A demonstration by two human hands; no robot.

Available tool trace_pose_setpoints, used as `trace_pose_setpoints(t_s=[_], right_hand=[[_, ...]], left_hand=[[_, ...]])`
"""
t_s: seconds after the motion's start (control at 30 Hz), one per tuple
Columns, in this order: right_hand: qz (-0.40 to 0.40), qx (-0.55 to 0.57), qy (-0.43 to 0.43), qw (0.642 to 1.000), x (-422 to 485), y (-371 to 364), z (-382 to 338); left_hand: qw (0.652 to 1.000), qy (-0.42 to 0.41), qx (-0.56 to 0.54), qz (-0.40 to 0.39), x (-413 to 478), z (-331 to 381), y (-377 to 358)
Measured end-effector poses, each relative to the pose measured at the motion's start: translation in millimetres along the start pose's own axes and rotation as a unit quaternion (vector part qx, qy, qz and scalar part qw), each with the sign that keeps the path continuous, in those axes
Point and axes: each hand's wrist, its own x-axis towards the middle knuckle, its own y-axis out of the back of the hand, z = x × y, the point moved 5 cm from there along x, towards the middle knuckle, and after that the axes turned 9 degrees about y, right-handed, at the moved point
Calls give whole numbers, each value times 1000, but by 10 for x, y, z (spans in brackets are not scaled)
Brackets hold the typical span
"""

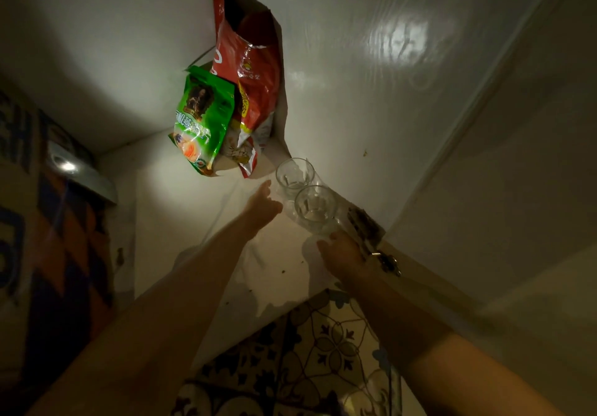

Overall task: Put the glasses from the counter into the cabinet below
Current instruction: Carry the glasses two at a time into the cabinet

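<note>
Two clear drinking glasses are inside the white cabinet (181, 222), one behind the other; the view is tilted. The far glass (295, 173) rests on the cabinet floor close to the snack bags. My left hand (263, 205) reaches in right beside it with loose fingers, its fingertips at the glass's side. I cannot tell whether they touch it. The near glass (315, 210) is gripped around its base by my right hand (339, 252), close against the far glass.
A green snack bag (202, 122) and a red bag (255, 70) lean at the back of the cabinet. The open door (452, 125) with its metal hinge (365, 225) is on the right. Patterned floor tiles (323, 351) lie below, and a printed box (48, 254) is on the left.
</note>
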Motion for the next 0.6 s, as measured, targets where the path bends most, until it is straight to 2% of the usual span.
trace_pose_setpoints(t_s=[0.03,0.07,0.1,0.2,0.27,0.33,0.43,0.53,0.6], right_hand=[[5,0,-1,1000,-54,97,8],[-29,-56,3,998,-172,108,8],[-41,-66,25,997,-317,170,-15],[7,-81,146,986,-666,310,-73],[-102,-138,106,979,-948,317,33],[-229,-193,23,954,-1286,395,131],[-252,-188,-21,949,-1689,766,1],[-248,-210,-8,946,-2075,1169,-198],[-265,-230,-9,936,-2370,1434,-359]], left_hand=[[998,7,57,16,-124,-29,26],[994,13,105,19,-242,-71,45],[988,20,150,10,-385,-102,57],[964,45,260,-40,-811,-172,47],[929,56,353,-90,-1138,-190,34],[881,61,449,-135,-1488,-147,10],[836,85,494,-223,-2170,93,-71],[826,92,490,-261,-2728,425,-60],[836,84,470,-271,-3069,658,16]])
